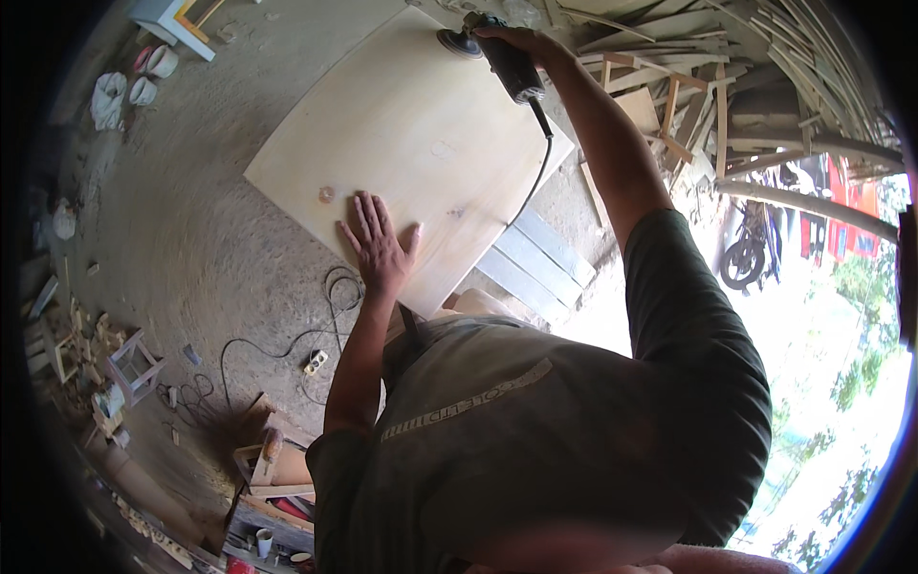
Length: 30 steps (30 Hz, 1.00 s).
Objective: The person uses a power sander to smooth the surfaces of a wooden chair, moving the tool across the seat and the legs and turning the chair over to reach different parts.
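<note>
Here, one pale board (363, 124) over a dusty floor (191, 220), timber (660, 48) heaped beyond its right corner | one disc sander (514, 74) near its far corner, grasped by the right hand (528, 42) | one left hand (384, 256) flat toward the near corner, fingers spread, released | one socket block (315, 362)

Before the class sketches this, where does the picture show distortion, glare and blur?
Head view: the wooden panel has edges bowed by fisheye distortion; head view, right: strong daylight glare surrounds the green foliage; head view, bottom centre: a soft blur, while the left hand looks fairly sharp.
</note>
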{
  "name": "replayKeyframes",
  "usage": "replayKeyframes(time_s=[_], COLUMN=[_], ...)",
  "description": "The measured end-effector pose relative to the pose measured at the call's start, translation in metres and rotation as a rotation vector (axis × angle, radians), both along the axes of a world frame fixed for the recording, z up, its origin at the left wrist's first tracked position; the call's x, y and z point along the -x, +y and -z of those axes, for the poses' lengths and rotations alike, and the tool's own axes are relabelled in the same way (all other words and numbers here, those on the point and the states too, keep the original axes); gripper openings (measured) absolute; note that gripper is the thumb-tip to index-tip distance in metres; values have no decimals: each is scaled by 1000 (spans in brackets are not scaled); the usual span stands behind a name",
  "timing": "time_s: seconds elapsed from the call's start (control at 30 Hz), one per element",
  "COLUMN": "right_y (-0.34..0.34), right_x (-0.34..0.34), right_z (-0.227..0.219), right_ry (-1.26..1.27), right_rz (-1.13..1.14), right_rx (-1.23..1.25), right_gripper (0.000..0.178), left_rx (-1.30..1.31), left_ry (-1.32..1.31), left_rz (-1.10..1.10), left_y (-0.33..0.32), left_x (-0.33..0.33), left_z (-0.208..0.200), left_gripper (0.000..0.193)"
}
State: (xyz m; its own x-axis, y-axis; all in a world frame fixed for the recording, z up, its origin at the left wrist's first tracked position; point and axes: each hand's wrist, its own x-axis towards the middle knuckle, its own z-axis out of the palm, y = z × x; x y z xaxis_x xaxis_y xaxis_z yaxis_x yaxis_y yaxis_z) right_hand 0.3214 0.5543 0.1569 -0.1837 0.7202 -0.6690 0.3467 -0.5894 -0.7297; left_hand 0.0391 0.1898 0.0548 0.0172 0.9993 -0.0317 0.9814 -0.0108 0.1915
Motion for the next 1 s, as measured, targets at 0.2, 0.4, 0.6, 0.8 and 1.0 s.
replayKeyframes(time_s=[0.2, 0.4, 0.6, 0.8, 1.0], right_y=[-98, -189, -310, -458, -566], right_x=[-90, -183, -243, -265, -265], right_z=[-3, -6, -17, 30, 91], right_ry=[-39, -129, -123, 78, 296], right_rz=[37, 89, 283, 677, 1001], right_rx=[-26, -11, -2, -2, 59], right_gripper=[62, 64, 66, 64, 57], left_rx=[-73, -113, -176, -98, -141], left_ry=[31, 112, 92, 27, -467], left_rz=[0, 17, 40, -332, -572], left_y=[-6, -9, -12, -35, -83], left_x=[-7, -12, -10, -20, -14], left_z=[4, 17, 27, 40, 59], left_gripper=[91, 93, 93, 100, 113])
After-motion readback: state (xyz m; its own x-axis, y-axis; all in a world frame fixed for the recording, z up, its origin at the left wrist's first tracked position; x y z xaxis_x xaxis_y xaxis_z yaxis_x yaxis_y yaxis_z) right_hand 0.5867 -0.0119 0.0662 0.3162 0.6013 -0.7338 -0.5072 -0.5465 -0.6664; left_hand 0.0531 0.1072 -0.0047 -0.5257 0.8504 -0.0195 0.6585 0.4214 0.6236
